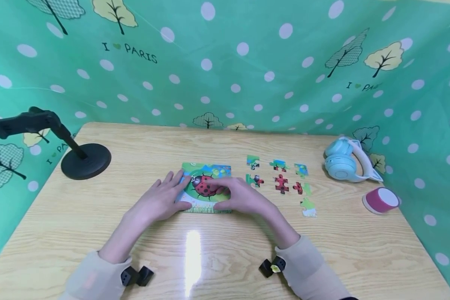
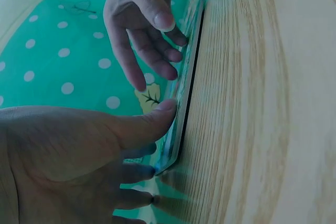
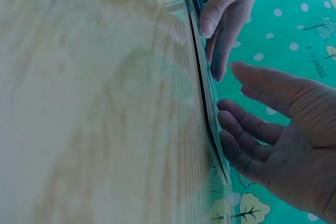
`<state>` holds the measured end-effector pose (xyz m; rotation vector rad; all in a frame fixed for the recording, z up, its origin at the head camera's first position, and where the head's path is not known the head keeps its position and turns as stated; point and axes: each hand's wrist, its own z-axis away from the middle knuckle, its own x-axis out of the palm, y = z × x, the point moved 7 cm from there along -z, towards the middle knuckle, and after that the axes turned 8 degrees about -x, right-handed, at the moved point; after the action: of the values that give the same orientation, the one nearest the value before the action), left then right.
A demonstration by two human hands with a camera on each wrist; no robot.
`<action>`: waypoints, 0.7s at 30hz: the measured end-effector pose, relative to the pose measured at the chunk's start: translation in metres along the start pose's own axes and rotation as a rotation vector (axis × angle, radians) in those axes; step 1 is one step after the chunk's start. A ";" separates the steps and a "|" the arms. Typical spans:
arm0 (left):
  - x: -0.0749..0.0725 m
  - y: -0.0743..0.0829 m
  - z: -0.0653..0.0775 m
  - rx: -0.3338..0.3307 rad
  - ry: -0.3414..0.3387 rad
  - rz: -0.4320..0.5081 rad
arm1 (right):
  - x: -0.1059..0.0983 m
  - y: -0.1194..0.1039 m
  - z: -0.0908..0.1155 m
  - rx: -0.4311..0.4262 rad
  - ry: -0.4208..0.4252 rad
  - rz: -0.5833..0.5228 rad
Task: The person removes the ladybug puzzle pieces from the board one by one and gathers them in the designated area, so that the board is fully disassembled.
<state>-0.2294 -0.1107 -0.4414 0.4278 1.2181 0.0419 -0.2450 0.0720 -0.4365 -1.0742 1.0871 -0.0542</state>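
A ladybug picture board [image 1: 200,208], with green and blue scenery, lies flat on the table before me. My left hand [image 1: 160,199] rests along its left side, fingers straight, thumb at the lower left corner. Over the right part of the board is my right hand [image 1: 245,196], its index finger reaching across the ladybug and its thumb near the lower edge. In the right wrist view the right hand's fingers are loosely bent, with nothing visible between them. Loose jigsaw pieces, including a red spotted piece [image 1: 281,183] and a green-and-white one [image 1: 308,207], lie to the right.
Blue-and-white headphones [image 1: 343,162] and a magenta cylinder with a pale top [image 1: 380,201] stand at the table's right. A black stand with a round base [image 1: 86,161] occupies the left rear. Behind the wooden table [image 1: 225,258] hangs a green dotted cloth [image 1: 225,75].
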 end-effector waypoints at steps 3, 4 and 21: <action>-0.001 0.000 0.000 -0.002 0.001 -0.005 | 0.001 -0.001 0.000 0.002 -0.002 0.023; -0.001 0.001 0.000 -0.002 0.001 -0.007 | 0.002 -0.001 -0.001 0.001 -0.005 0.029; -0.001 0.000 -0.001 -0.044 -0.014 -0.003 | 0.007 -0.005 -0.003 -0.014 -0.004 0.071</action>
<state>-0.2306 -0.1111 -0.4403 0.3876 1.2017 0.0628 -0.2414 0.0638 -0.4376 -1.0467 1.1230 0.0118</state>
